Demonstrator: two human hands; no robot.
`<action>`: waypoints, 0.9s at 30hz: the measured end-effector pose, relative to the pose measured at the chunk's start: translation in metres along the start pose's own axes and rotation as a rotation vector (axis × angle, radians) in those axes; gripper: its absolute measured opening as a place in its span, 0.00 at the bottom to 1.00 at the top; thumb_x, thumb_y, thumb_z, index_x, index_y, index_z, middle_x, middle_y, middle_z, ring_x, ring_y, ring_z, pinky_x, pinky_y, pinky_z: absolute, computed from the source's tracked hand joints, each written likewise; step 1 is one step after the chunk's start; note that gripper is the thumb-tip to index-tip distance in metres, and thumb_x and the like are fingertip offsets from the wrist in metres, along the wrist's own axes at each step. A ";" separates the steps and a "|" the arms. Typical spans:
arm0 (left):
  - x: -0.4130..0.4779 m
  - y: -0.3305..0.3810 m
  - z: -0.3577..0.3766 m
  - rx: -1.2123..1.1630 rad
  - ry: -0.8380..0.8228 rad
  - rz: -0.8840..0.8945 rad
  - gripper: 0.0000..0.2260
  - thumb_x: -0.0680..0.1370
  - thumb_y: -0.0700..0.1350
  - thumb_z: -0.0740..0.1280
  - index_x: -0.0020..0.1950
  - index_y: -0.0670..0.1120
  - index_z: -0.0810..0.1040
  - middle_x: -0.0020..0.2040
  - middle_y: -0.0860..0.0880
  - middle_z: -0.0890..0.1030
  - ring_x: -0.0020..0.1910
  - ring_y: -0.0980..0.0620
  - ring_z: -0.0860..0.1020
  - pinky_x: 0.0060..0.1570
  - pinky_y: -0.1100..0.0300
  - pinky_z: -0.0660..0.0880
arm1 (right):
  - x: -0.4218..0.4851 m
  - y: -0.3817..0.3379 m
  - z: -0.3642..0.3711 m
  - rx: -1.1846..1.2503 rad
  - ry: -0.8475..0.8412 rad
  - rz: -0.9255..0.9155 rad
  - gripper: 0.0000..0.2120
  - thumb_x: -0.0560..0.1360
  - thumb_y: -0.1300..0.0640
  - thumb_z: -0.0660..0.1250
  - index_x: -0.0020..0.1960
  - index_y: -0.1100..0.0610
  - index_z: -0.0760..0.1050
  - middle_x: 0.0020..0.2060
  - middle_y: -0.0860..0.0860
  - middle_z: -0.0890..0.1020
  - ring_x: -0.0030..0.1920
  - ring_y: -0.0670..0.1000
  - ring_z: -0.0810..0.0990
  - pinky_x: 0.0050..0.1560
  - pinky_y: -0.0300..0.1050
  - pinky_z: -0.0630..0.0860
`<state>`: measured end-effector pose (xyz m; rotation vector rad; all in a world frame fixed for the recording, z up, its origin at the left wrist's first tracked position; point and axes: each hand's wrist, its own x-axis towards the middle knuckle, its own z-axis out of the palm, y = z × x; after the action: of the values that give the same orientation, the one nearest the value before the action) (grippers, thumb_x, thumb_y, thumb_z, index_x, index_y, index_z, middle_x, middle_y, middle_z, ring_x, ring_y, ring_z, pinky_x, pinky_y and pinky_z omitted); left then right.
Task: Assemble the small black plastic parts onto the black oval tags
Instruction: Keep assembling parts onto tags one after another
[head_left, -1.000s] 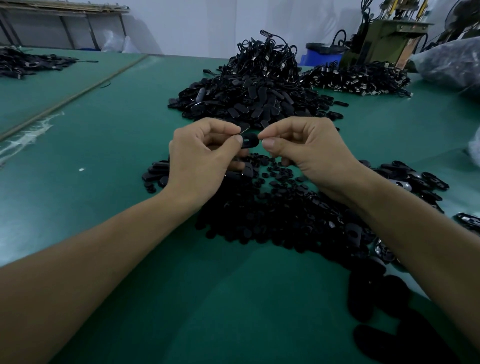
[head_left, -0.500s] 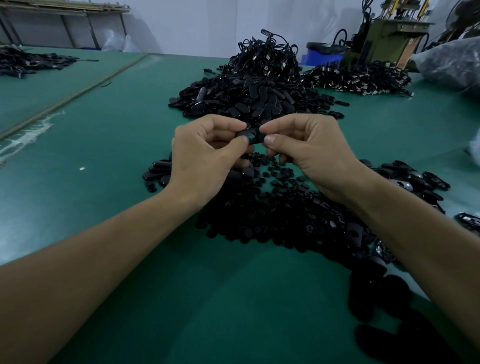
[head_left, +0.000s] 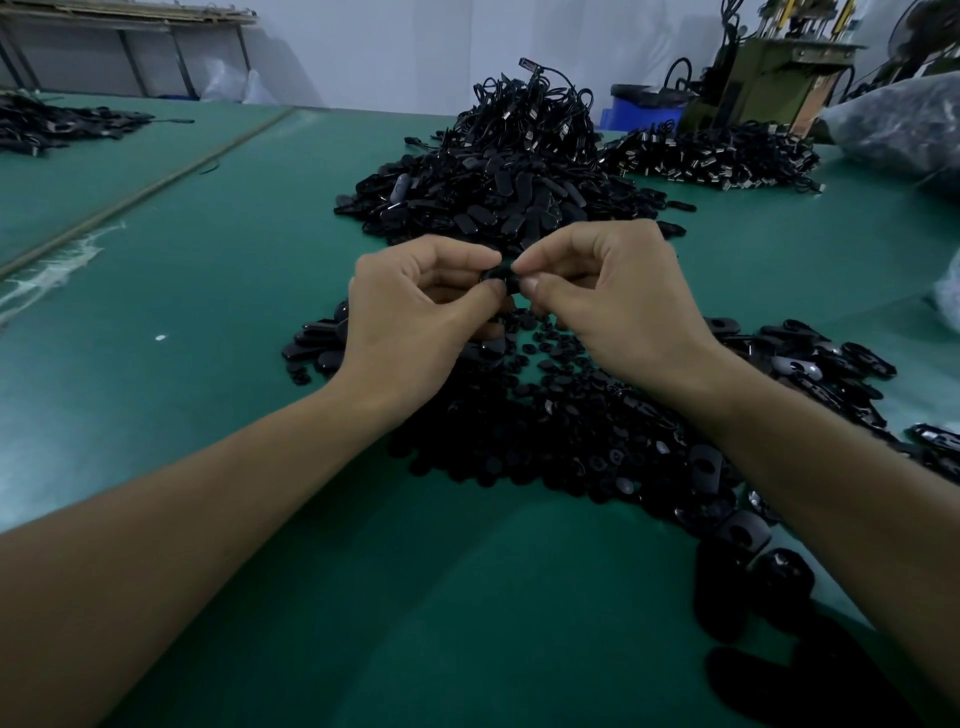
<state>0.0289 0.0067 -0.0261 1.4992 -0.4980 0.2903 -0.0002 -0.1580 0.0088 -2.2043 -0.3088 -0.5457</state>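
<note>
Above the green table, my left hand (head_left: 415, 312) and my right hand (head_left: 613, 301) meet fingertip to fingertip. Both pinch one black oval tag (head_left: 500, 274) between thumb and forefinger; the tag is mostly hidden by the fingers, so I cannot make out a small part on it. Below the hands lies a spread of small black plastic parts (head_left: 561, 415). Loose oval tags (head_left: 821, 364) lie to the right, and a few more tags (head_left: 317, 345) sit at the left of the spread.
A large heap of black tags (head_left: 498, 197) rises behind the hands, with corded pieces (head_left: 535, 114) on top and another corded pile (head_left: 717, 156) at back right. A blue bin (head_left: 644, 106), a machine (head_left: 769, 78) and a plastic bag (head_left: 898, 119) stand beyond. The green table (head_left: 208, 312) stretches left.
The two hands have closed together: the gap between the fingertips is gone and both now pinch the tag, which has risen slightly.
</note>
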 end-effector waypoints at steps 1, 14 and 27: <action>0.000 0.000 0.000 0.007 -0.006 0.001 0.08 0.75 0.34 0.74 0.47 0.47 0.82 0.39 0.48 0.86 0.38 0.49 0.86 0.36 0.62 0.81 | 0.000 0.000 0.000 -0.006 -0.011 -0.002 0.05 0.77 0.62 0.71 0.48 0.52 0.83 0.37 0.44 0.84 0.39 0.39 0.83 0.45 0.33 0.78; 0.000 -0.002 0.000 0.003 -0.018 -0.009 0.08 0.75 0.34 0.74 0.47 0.47 0.83 0.40 0.49 0.87 0.38 0.49 0.86 0.37 0.61 0.82 | 0.000 -0.004 0.003 -0.072 0.021 -0.034 0.07 0.77 0.63 0.70 0.47 0.52 0.83 0.36 0.43 0.83 0.39 0.41 0.82 0.46 0.39 0.81; -0.003 -0.004 -0.001 0.378 -0.064 0.107 0.10 0.72 0.37 0.76 0.47 0.51 0.83 0.40 0.54 0.85 0.38 0.59 0.84 0.42 0.66 0.80 | -0.006 -0.001 0.009 -0.089 0.005 0.059 0.09 0.75 0.64 0.70 0.44 0.51 0.79 0.35 0.47 0.83 0.36 0.41 0.82 0.36 0.33 0.78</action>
<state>0.0285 0.0082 -0.0308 1.8555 -0.5988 0.4400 -0.0035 -0.1500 0.0017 -2.2897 -0.2202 -0.5414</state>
